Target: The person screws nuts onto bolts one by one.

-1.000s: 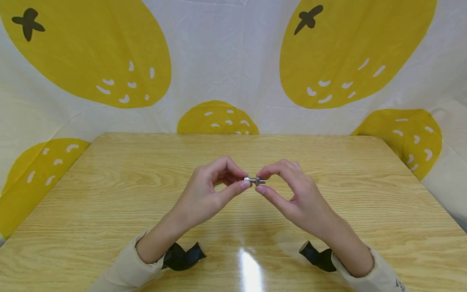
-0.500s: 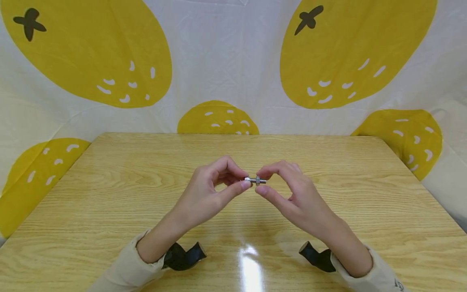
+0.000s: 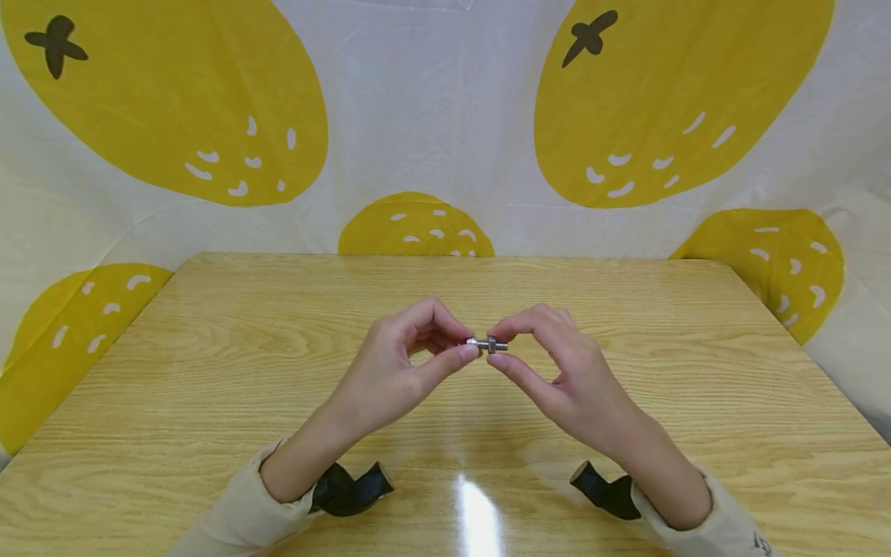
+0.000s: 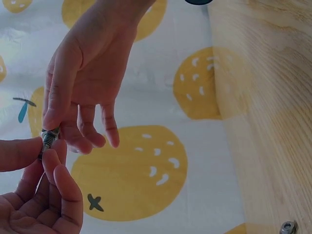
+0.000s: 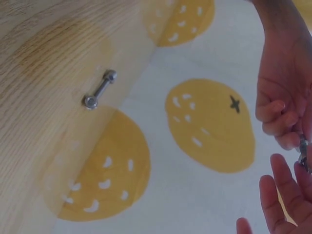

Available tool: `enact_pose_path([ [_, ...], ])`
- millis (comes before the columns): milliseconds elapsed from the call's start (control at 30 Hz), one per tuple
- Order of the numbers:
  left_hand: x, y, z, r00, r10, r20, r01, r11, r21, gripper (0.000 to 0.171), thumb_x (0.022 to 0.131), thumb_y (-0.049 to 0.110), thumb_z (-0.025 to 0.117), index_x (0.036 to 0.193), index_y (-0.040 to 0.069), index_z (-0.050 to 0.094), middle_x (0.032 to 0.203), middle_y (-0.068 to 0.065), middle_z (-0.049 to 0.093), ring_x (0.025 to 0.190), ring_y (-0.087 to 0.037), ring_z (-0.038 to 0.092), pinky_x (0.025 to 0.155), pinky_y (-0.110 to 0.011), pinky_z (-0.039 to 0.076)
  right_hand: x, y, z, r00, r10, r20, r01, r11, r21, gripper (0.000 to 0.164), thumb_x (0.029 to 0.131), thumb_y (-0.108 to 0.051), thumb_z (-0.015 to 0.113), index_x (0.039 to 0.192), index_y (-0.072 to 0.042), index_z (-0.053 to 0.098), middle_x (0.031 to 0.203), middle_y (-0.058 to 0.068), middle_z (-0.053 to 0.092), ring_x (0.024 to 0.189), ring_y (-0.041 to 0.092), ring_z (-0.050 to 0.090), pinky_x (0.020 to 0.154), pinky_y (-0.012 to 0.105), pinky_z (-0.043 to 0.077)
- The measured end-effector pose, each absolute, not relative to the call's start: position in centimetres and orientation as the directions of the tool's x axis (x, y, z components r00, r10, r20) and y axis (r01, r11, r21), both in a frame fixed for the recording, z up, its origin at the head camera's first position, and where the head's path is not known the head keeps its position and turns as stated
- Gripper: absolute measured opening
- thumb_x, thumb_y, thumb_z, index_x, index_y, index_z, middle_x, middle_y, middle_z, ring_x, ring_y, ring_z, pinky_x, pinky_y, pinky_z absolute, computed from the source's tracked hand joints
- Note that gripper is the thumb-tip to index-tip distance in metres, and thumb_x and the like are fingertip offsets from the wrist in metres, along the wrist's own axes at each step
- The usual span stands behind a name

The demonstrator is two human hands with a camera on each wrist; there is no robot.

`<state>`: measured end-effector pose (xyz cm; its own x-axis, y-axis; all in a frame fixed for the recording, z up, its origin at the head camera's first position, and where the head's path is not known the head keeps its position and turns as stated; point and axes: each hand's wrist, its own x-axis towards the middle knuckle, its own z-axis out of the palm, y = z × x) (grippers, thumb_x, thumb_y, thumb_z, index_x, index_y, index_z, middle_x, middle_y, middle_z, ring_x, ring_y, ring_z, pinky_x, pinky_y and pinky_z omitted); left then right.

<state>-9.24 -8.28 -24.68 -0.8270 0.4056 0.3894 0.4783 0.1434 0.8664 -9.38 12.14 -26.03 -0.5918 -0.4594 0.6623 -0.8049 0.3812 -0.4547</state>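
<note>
Between both hands, in the head view, a small silver bolt [image 3: 483,344] is held level above the table. My left hand [image 3: 390,375] pinches its head end between thumb and index finger. A hex nut [image 3: 493,345] sits partway along the threads, and the bolt's tip sticks out past it to the right. Thumb and index finger of my right hand [image 3: 571,379] pinch this nut from above and below. Bare thread [image 4: 48,140] shows in the left wrist view. In the right wrist view the fingers partly hide the held bolt [image 5: 303,151].
A wooden table [image 3: 244,325] lies under the hands, with a curtain [image 3: 431,100] printed with yellow fruit behind it. The right wrist view shows another metal bolt [image 5: 101,89] with thicker ends on the tabletop; I cannot find it in the head view.
Half a second ago the right fingertips were parted slightly wider at the nut; now they are closer on it. The left hand and the bolt stay nearly still.
</note>
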Motion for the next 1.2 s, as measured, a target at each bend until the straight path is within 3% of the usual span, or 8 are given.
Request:
enact_pose_path([
  [167, -9.11, -8.28, -24.55, -0.829, 0.408, 0.383, 0.474, 0.147, 0.868, 0.01, 0.085, 0.007, 0.067, 0.091, 0.004, 0.06, 0.085, -0.005, 0.066, 0.073, -0.013, 0.061, 0.071, -0.028, 0.053, -9.39, 12.09, -26.28, -0.604, -0.458, 0.653, -0.796, 0.385, -0.467, 0.015, 0.088, -0.012, 0.063, 0.103, -0.011, 0.061, 0.098, -0.004, 0.063, 0.094, 0.011, 0.052, 0.082, 0.027, 0.04],
  [433, -9.11, -8.2, -24.62, -0.823, 0.413, 0.391, 0.481, 0.139, 0.865, 0.01, 0.085, 0.006, 0.067, 0.091, 0.004, 0.06, 0.085, -0.006, 0.066, 0.073, -0.013, 0.061, 0.07, -0.027, 0.053, -9.38, 12.02, -26.14, -0.649, -0.473, 0.595, -0.76, 0.418, -0.497, 0.007, 0.092, -0.011, 0.057, 0.096, -0.014, 0.062, 0.096, -0.007, 0.064, 0.097, 0.008, 0.055, 0.087, 0.03, 0.035],
  [600, -9.2, -8.23, -24.74, -0.825, 0.409, 0.39, 0.482, 0.149, 0.863, 0.009, 0.085, 0.007, 0.067, 0.091, 0.004, 0.06, 0.085, -0.006, 0.066, 0.073, -0.016, 0.062, 0.07, -0.027, 0.053, -9.32, 12.27, -26.26, -0.659, -0.457, 0.597, -0.751, 0.436, -0.496, 0.021, 0.089, -0.023, 0.063, 0.107, -0.014, 0.059, 0.099, -0.007, 0.061, 0.095, 0.011, 0.051, 0.082, 0.031, 0.039],
  [700, -9.24, -8.26, -24.78, -0.827, 0.408, 0.386, 0.479, 0.152, 0.865, 0.009, 0.086, 0.008, 0.066, 0.091, 0.004, 0.06, 0.085, -0.006, 0.066, 0.074, -0.017, 0.062, 0.07, -0.027, 0.053, -9.25, 12.28, -26.13, -0.644, -0.459, 0.612, -0.764, 0.424, -0.486, 0.032, 0.083, -0.016, 0.071, 0.111, -0.012, 0.057, 0.102, -0.005, 0.061, 0.096, 0.013, 0.051, 0.082, 0.03, 0.04],
  [867, -9.24, -8.28, -24.78, -0.826, 0.412, 0.385, 0.481, 0.157, 0.863, 0.009, 0.086, 0.007, 0.066, 0.091, 0.004, 0.06, 0.085, -0.006, 0.066, 0.073, -0.013, 0.062, 0.07, -0.027, 0.053, -9.17, 12.13, -25.83, -0.617, -0.476, 0.627, -0.787, 0.394, -0.474, 0.033, 0.078, -0.002, 0.072, 0.106, -0.009, 0.058, 0.102, -0.002, 0.062, 0.097, 0.013, 0.052, 0.085, 0.027, 0.04],
  [1200, -9.23, -8.27, -24.77, -0.826, 0.411, 0.387, 0.481, 0.153, 0.863, 0.009, 0.085, 0.008, 0.066, 0.091, 0.004, 0.06, 0.085, -0.005, 0.066, 0.073, -0.012, 0.061, 0.07, -0.027, 0.053, -9.32, 12.02, -25.96, -0.618, -0.472, 0.629, -0.786, 0.393, -0.477, 0.019, 0.083, -0.003, 0.067, 0.1, -0.011, 0.061, 0.098, -0.004, 0.063, 0.096, 0.01, 0.054, 0.087, 0.029, 0.037],
])
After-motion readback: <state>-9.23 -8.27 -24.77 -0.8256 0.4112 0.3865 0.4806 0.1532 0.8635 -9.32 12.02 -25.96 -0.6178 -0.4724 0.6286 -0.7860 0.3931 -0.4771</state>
